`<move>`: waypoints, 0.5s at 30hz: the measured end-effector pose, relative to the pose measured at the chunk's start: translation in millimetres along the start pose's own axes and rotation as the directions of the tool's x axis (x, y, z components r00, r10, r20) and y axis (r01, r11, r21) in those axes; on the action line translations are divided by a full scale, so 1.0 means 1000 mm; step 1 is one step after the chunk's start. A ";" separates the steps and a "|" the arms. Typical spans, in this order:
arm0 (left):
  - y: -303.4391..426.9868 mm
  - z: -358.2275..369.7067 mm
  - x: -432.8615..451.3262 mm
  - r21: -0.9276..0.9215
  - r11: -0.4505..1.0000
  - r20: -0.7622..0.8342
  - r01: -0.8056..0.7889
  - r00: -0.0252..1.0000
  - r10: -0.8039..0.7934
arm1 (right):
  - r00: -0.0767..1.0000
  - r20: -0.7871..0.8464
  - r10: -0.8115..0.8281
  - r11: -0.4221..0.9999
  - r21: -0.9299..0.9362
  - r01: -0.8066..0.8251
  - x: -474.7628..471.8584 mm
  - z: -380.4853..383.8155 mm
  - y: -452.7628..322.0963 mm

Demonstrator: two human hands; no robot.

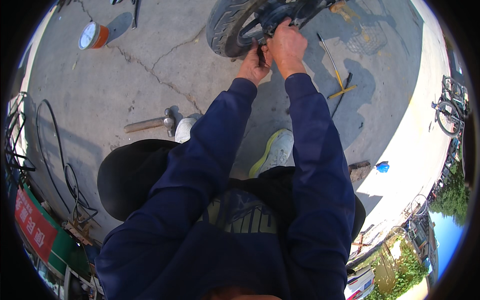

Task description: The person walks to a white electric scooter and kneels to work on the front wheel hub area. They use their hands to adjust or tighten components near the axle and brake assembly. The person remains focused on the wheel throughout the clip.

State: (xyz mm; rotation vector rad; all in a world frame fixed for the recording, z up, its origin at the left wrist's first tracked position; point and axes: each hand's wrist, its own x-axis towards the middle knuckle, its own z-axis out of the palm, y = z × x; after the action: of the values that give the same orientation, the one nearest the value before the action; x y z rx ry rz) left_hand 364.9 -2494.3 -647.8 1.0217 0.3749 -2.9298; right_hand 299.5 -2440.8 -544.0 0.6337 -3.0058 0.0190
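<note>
A scooter or motorcycle wheel with a black tire (221, 28) and dark hub (275, 17) stands at the top centre. My left hand (256, 62) is low beside the rim, thumb raised and fingers curled; whether it holds something small is hidden. My right hand (288, 43) reaches up against the hub's lower side, its fingers bent around a part that I cannot make out. The two hands almost touch. To the right, a T-handle wrench (339, 80) with a yellow handle lies across a dark rod (342, 95) on the concrete.
A ball-peen hammer (150, 124) lies beside my left shoe (184, 129). An orange and white bucket (98, 35) stands at the upper left, above cracked concrete. A black hose (60, 138) loops along the left. A brick-like block (359, 171) and a blue object (383, 167) lie at the right.
</note>
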 end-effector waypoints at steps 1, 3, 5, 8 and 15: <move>0.001 0.000 0.000 -0.001 1.000 -0.040 0.013 0.999 -0.013 | 1.000 0.008 0.002 1.000 -0.001 -0.002 0.000 0.000 0.000; 0.001 0.000 0.001 -0.050 0.999 -0.025 0.006 1.000 -0.008 | 1.000 0.000 -0.004 1.000 0.004 0.004 0.000 -0.001 0.000; 0.002 0.000 0.002 -0.060 0.998 -0.043 -0.010 0.999 0.007 | 1.000 0.006 -0.003 1.000 0.008 0.003 0.000 -0.001 0.000; 0.001 -0.001 0.001 -0.023 0.998 -0.029 -0.051 0.998 0.050 | 1.000 0.009 0.000 1.000 0.012 0.000 0.000 -0.001 0.001; 0.000 0.003 0.000 0.040 0.985 -0.063 -0.168 0.983 0.170 | 1.000 -0.008 0.001 1.000 0.022 0.000 0.000 0.000 0.000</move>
State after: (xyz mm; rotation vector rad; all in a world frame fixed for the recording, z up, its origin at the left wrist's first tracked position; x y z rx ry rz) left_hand 363.4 -2494.5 -645.6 1.0991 0.2270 -2.7664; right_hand 299.7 -2440.3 -544.0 0.6333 -3.0020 0.0541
